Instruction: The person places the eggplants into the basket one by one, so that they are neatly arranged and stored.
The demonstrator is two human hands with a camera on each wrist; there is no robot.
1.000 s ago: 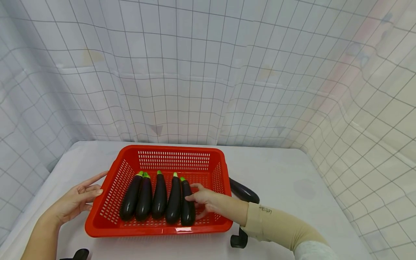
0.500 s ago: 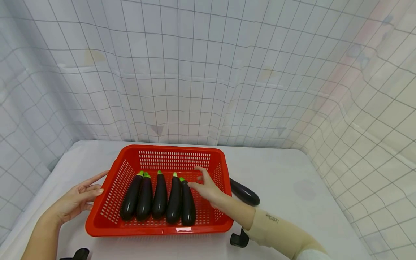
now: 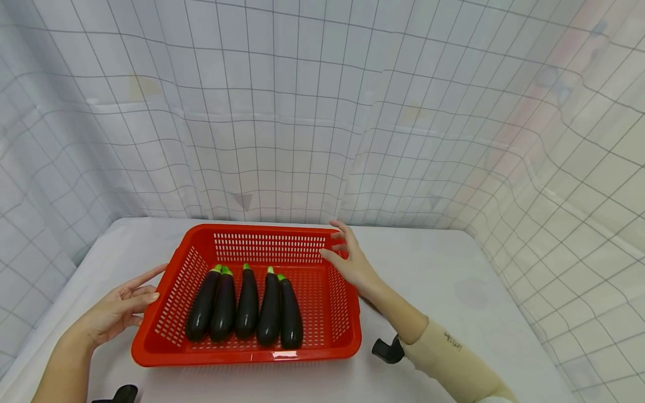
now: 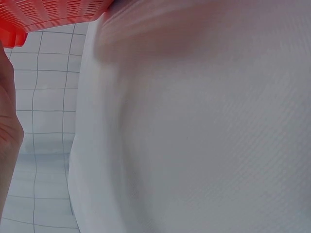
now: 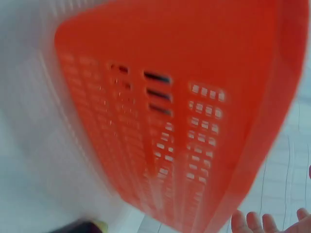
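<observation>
Right hand [image 3: 353, 263], fingers relaxed, crosses the red basket [image 3: 347, 336] rim; clipping it could jostle the aubergines [image 3: 247, 305]; left hand [image 3: 118, 310] rests slack.

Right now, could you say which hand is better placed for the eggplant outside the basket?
Right: the right hand hovers open by the basket's right wall, beside that eggplant; the left hand is at the left wall.

Our left grip [image 3: 118, 309] rests low with fingers straight and relaxed; our right grip [image 3: 353, 263] is raised, fingers loosely spread, holding nothing.
</observation>
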